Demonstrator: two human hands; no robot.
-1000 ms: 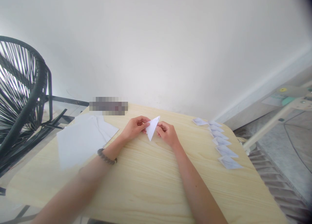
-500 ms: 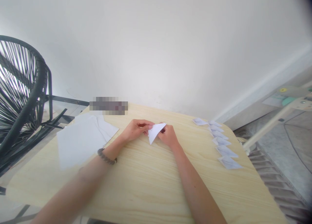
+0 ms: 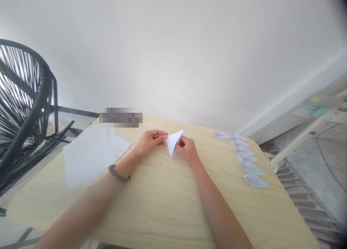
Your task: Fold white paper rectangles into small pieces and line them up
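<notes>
Above the middle of the wooden table (image 3: 162, 198), a small folded white paper (image 3: 174, 141) is held between my two hands. My left hand (image 3: 151, 141) pinches its left edge with thumb and fingers. On the other side, my right hand (image 3: 187, 148) grips it from behind, its fingertips partly hidden by the paper. One point of the paper faces up and right, another down. To the right, several folded paper pieces (image 3: 255, 180) lie in a column along the table edge.
White paper sheets (image 3: 89, 158) lie overlapping on the left of the table. A blurred-out object (image 3: 120, 117) sits at the back edge, near the white wall (image 3: 173, 54). A black corded chair (image 3: 40, 97) stands at left, a pale metal frame (image 3: 300, 133) at right.
The folded paper has turned and risen slightly, with more of a notch showing on its left side. My left hand has shifted slightly left and up. The pieces on the table stay put.
</notes>
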